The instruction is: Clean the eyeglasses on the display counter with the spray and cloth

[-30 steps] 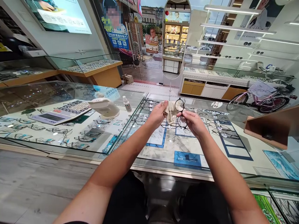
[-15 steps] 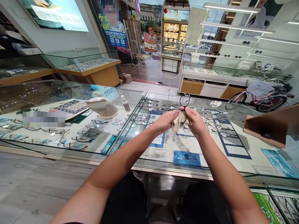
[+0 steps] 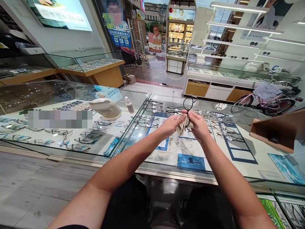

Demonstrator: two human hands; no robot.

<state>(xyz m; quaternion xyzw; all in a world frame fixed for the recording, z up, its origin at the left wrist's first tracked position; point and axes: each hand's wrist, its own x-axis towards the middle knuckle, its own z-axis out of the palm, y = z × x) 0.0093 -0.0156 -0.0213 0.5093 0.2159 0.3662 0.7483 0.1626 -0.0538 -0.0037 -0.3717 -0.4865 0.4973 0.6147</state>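
Above the glass display counter [image 3: 147, 160], black-rimmed eyeglasses [image 3: 188, 103] are held on end, one round rim pointing up and the other lower between my hands. My left hand [image 3: 172, 124] is closed on a beige cleaning cloth [image 3: 183, 125], which is folded against the lower lens and hangs below the fingers. With its fingers pinched, my right hand [image 3: 198, 122] grips the eyeglasses near the bridge. The lower rim is partly covered by the cloth and fingers.
Rows of eyeglass frames [image 3: 88, 137] lie under the counter glass. On top stand a white spray bottle [image 3: 129, 105], a cream-coloured device [image 3: 106, 108] and, to the right, a brown wooden stand [image 3: 271, 130]. An oval mirror [image 3: 180, 41] and a pink bicycle [image 3: 267, 97] are beyond the counter.
Both hands keep their grip and stay nearly in place, with a slight shift of the cloth and fingers at the lower lens. The whole view has moved a little.
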